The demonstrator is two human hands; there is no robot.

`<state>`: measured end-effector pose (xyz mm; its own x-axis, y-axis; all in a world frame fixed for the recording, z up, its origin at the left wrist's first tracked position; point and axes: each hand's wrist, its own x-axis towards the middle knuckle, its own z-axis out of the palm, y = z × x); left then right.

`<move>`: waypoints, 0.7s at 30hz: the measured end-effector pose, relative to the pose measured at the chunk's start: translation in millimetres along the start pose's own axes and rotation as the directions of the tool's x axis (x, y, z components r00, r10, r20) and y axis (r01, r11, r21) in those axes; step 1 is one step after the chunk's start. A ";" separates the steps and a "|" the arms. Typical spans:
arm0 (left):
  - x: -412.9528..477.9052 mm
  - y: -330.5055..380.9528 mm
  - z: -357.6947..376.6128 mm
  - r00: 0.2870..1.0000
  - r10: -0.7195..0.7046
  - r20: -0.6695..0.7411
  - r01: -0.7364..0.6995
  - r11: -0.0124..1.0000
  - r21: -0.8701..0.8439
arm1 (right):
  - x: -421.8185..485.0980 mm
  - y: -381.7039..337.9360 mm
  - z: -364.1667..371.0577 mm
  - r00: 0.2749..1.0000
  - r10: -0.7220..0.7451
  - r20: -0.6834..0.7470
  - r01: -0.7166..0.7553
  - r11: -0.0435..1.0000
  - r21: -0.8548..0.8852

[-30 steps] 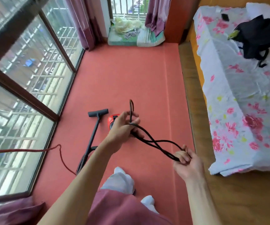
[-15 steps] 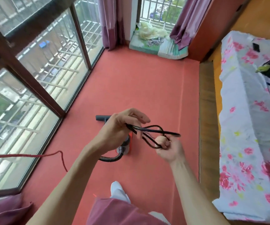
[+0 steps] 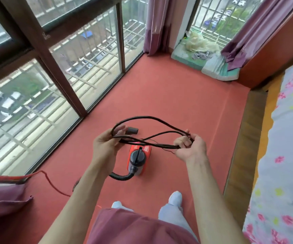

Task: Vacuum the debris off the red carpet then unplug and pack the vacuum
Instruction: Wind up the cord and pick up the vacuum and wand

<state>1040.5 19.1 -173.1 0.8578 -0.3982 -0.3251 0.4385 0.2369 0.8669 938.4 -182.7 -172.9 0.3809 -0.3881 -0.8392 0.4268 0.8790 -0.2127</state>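
Since both hands are taken up with the black rubber power cord (image 3: 151,117), I judge the job has reached its packing stage, with the cord being gathered into loops above the floor. Going across, the left hand (image 3: 107,147) has its fingers curled loosely round one end of the loops. The strands run over and cross once in the middle. The right hand (image 3: 189,148) has its fingers closed tight on the other end, pinching the bundle together. I cannot find the plug in view.

The next move, as I read it, calls for another even turn drawn into the bundle. The coil can then be laid on or beside the red-and-black canister vacuum (image 3: 138,159). It sits on the red carpet (image 3: 177,95) directly below the hands. Its black ribbed hose (image 3: 121,177) curls out to the left, and a black nozzle end (image 3: 132,130) lies just beyond.

Round the room, a tall brown-framed window (image 3: 61,81) fills the left, and a thin red string (image 3: 54,185) trails over the carpet beneath it. Purple curtains (image 3: 155,23) hang at the far corner, and folded bedding (image 3: 218,69) lies by the far window. A strip of bare wooden floor (image 3: 242,138) borders the carpet, and a bed in a pink-flowered white sheet (image 3: 283,155) takes the right edge.
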 end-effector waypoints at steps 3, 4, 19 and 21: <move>10.6 -37.8 14.8 0.981 -0.122 -0.150 0.107 0.989 -0.100 | 4.3 -22.8 20.3 0.990 -0.121 0.073 0.139 0.935 -0.326; 13.6 -53.0 23.1 0.965 -0.165 -0.203 0.136 0.979 -0.150 | 4.0 -32.2 25.6 0.983 -0.148 0.113 0.182 0.891 -0.416; 39.3 -141.1 221.0 0.877 -0.466 -0.117 0.327 0.758 -0.564 | -26.6 -206.1 67.7 0.590 0.129 0.797 0.807 -0.052 -0.589; 47.8 -136.4 243.1 0.880 -0.474 -0.028 0.372 0.724 -0.581 | -26.9 -221.8 80.6 0.545 0.183 0.818 0.838 -0.119 -0.532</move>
<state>956.5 -247.6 -215.0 0.5545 -0.4379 -0.7077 0.7923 0.5381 0.2878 899.6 -389.5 -62.8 0.9567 -0.2778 -0.0872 -0.1681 -0.2822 -0.9445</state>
